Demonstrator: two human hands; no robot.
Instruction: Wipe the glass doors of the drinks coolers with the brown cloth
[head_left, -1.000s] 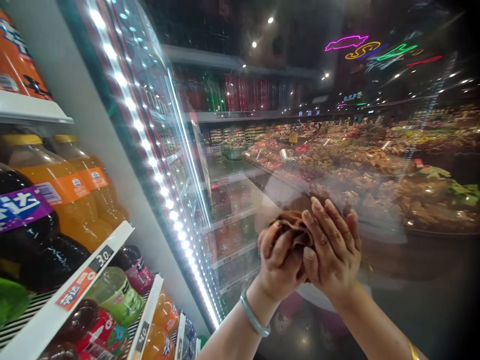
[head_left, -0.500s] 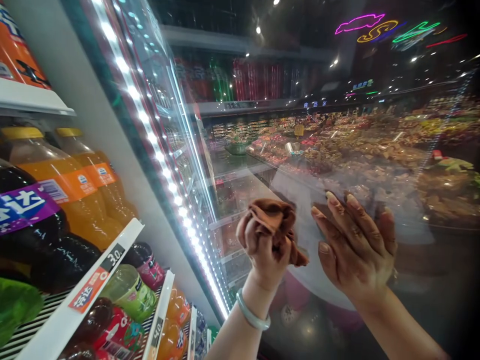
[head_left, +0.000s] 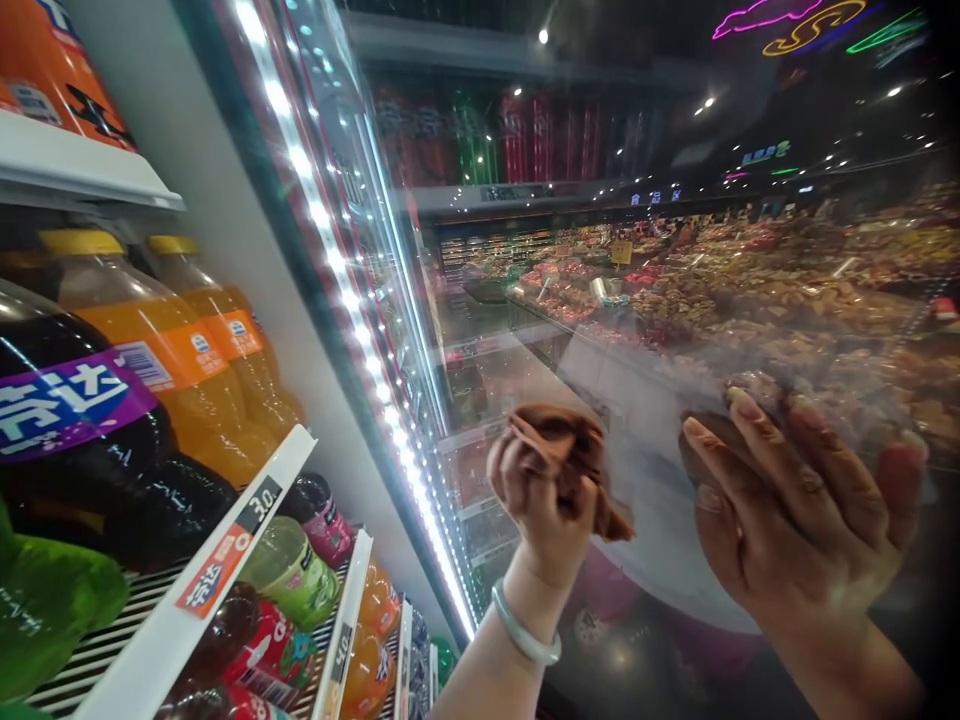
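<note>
A bunched brown cloth [head_left: 559, 440] is gripped in my left hand [head_left: 540, 500], fingers curled round it, and it seems to press on the glass door [head_left: 480, 380]. A pale green bangle circles that wrist. To the right, my right hand [head_left: 802, 510] is spread with its fingers apart and nothing in it. Its palm faces the glass, and its fingertips appear to touch the surface. Hazy smears and reflections cover the pane around both hands.
Left of me, cooler shelves [head_left: 202, 570] hold orange soda bottles [head_left: 142, 330], a dark soda bottle [head_left: 82, 400] and smaller bottles below. A bright LED strip [head_left: 345, 300] runs down the cooler's edge. Store displays [head_left: 750, 280] and neon signs show in the glass.
My right hand has moved right and looks larger, away from the left hand. My left hand still grips the cloth and sits slightly further right. The whole view has shifted a little.
</note>
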